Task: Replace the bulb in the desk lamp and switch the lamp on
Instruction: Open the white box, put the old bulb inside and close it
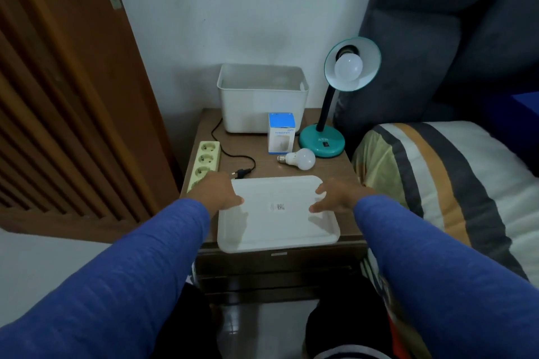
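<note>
Head view: nightstand (326,169) carries a white tray (278,227) at its front edge, a lamp (329,114) at back right with a bulb (348,67) in its shade. Both hands rest at the tray's sides, left hand (220,194) and right hand (338,195), fingers loosely spread, holding nothing. Spare bulb (300,159) lies beyond the tray, screw base pointing left, nearer the right hand. Plug (242,173) lies loose beside the power strip (204,162).

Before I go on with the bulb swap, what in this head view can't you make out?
- Lamp socket: the fitted bulb blocks it.
- Base switch: too small to read on or off.
- Strip near end: left hand covers it.
- Bin contents: the wall hides the floor.
- Tray label: blurred.
</note>
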Action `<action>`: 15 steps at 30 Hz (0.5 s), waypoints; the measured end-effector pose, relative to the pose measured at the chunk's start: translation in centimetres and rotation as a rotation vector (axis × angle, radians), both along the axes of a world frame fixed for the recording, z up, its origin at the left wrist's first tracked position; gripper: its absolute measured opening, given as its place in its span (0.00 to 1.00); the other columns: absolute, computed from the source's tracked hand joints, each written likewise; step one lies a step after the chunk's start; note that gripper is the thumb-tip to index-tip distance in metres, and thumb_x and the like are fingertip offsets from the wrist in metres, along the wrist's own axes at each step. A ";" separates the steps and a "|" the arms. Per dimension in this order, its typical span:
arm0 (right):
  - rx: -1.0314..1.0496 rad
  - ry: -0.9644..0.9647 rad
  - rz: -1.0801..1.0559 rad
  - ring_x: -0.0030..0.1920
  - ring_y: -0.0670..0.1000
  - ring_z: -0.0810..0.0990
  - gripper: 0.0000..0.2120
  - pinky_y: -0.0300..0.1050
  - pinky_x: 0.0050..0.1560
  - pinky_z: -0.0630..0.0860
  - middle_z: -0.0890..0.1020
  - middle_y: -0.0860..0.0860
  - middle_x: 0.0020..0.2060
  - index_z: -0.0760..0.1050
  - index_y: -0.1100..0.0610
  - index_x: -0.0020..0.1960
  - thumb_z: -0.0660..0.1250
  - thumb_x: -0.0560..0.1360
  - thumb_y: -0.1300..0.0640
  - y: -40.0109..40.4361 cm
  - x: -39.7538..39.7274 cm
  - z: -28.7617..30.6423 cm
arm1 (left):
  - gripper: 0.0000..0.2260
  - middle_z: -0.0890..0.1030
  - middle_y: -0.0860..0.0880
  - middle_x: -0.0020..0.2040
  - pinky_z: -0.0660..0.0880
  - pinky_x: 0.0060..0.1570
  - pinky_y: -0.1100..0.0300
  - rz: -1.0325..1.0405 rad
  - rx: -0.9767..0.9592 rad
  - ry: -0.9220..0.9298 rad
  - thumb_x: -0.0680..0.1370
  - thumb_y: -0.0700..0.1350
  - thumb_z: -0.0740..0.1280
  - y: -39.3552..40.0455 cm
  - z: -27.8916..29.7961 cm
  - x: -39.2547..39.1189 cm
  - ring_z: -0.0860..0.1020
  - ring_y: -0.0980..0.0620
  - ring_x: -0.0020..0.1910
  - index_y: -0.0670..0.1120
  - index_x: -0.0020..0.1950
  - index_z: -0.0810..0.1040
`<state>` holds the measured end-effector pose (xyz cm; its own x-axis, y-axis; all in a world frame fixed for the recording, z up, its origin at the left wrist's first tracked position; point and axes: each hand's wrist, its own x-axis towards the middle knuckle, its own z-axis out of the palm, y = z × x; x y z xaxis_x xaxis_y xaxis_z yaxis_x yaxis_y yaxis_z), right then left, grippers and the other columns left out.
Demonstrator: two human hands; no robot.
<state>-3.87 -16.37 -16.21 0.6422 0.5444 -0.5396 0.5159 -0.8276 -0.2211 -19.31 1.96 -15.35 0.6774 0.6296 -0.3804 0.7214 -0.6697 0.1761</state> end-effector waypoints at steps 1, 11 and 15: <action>0.001 -0.020 0.008 0.67 0.53 0.69 0.31 0.47 0.66 0.65 0.70 0.52 0.69 0.65 0.55 0.71 0.69 0.72 0.46 0.6 0.8 0.4 | 0.25 0.76 0.43 0.60 0.72 0.50 0.59 -0.003 0.006 0.017 0.75 0.55 0.66 0.6 0.7 0.6 0.75 0.47 0.57 0.40 0.65 0.72; 0.466 -0.133 -0.092 0.71 0.55 0.64 0.41 0.47 0.70 0.61 0.64 0.56 0.70 0.61 0.50 0.73 0.77 0.65 0.54 5.9 6.4 -0.8 | 0.22 0.76 0.43 0.54 0.73 0.50 0.59 0.073 0.076 0.048 0.75 0.52 0.67 5.3 2.6 6.3 0.75 0.48 0.50 0.39 0.63 0.73; 0.504 -0.072 -0.158 0.70 0.56 0.64 0.43 0.47 0.71 0.61 0.64 0.57 0.70 0.62 0.49 0.72 0.79 0.62 0.55 7.3 7.3 -3.3 | 0.17 0.73 0.46 0.46 0.71 0.46 0.62 0.048 0.075 0.062 0.76 0.50 0.66 6.7 1.3 7.7 0.72 0.51 0.45 0.40 0.59 0.75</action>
